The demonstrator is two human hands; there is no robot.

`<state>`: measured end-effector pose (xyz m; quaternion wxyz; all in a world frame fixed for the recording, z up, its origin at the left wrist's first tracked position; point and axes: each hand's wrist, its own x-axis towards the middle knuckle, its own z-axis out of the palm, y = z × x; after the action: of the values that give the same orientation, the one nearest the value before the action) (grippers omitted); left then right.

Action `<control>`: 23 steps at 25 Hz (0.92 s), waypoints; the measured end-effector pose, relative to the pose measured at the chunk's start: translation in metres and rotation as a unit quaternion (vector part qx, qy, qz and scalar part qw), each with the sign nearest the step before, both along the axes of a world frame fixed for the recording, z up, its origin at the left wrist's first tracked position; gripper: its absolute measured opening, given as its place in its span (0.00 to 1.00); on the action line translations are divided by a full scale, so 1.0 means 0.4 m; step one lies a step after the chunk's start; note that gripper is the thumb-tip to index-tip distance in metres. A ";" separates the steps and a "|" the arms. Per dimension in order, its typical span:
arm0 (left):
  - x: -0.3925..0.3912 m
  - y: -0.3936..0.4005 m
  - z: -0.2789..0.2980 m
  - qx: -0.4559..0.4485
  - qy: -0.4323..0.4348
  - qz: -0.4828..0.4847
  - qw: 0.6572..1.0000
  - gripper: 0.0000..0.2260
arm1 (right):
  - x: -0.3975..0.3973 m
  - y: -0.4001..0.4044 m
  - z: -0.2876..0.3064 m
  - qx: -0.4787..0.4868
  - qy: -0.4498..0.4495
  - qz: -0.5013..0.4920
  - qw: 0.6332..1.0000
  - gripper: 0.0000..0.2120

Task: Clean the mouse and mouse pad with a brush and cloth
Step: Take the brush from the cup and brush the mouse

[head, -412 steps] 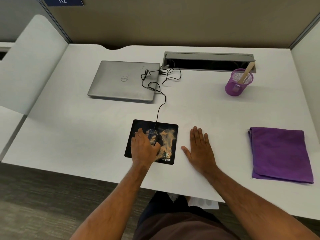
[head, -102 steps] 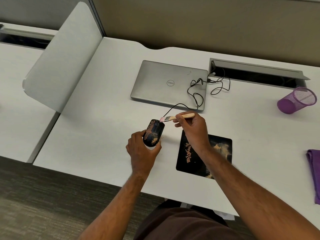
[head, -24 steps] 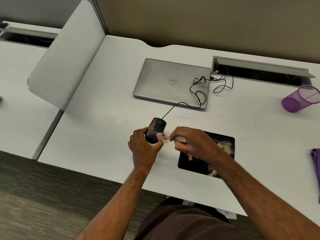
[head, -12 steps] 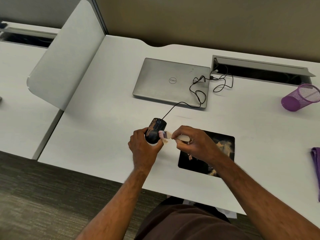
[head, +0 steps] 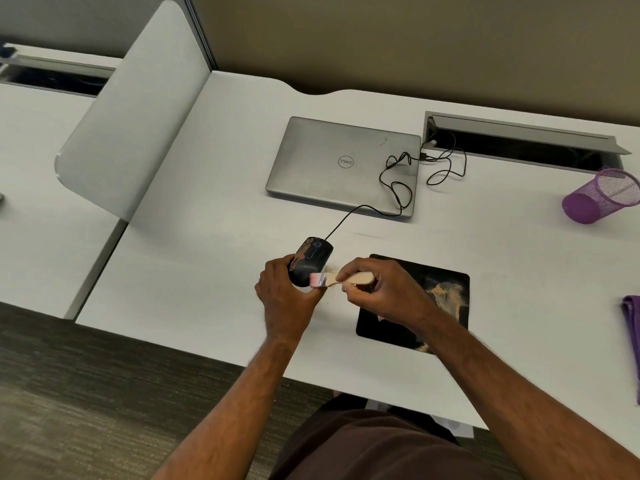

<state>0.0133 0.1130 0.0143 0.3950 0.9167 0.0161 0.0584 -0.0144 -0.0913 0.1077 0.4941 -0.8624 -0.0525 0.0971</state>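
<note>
The person is holding the mouse [head: 310, 259] up off the desk [head: 207, 237] with the left hand [head: 284, 296], to the left of the mouse pad [head: 415, 303], probably so that the brush can get at its top and sides and so that loosened dirt is falling on the bare desk rather than back onto the pad. The left hand is wrapping round the near end of the mouse, fingers curled on its left side and thumb coming up on the right, leaving the far half with its buttons exposed; tan streaks are showing there on the left edge. The cable [head: 391, 188] is trailing from the far end of the mouse toward the closed laptop [head: 329, 161], slack enough that it is not tugging.

The right hand [head: 381, 292] is closing round the pale wooden handle of the brush [head: 332, 279], with the pink bristles pointing left and touching the near right side of the mouse, just beside the left thumb. A little tan dust is lying on the desk under the brush.

The mouse pad is lying flat to the right, partly under the right wrist, with tan smears across its right half, so it looks uncleaned as yet. The purple cloth [head: 632, 341] is waiting at the right edge, well apart, and the purple mesh cup [head: 599, 199] is standing far right.
</note>
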 end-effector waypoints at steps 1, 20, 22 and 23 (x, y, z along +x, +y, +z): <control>-0.001 -0.001 0.002 -0.002 0.000 0.001 1.000 0.32 | 0.003 -0.002 -0.001 0.002 0.003 -0.009 1.000 0.06; 0.006 -0.002 -0.004 0.012 0.008 0.015 1.000 0.34 | 0.069 0.019 0.024 0.022 0.037 -0.077 0.996 0.02; 0.007 0.000 -0.005 0.009 0.007 0.018 1.000 0.34 | 0.069 0.015 0.026 0.025 0.030 -0.087 0.995 0.02; 0.007 0.000 -0.005 0.009 0.007 0.018 1.000 0.34 | 0.068 0.016 0.026 0.034 0.031 -0.087 0.995 0.02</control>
<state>0.0161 0.1131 0.0124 0.3852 0.9203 0.0350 0.0593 0.0129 -0.0850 0.1183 0.5313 -0.8429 0.0347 0.0783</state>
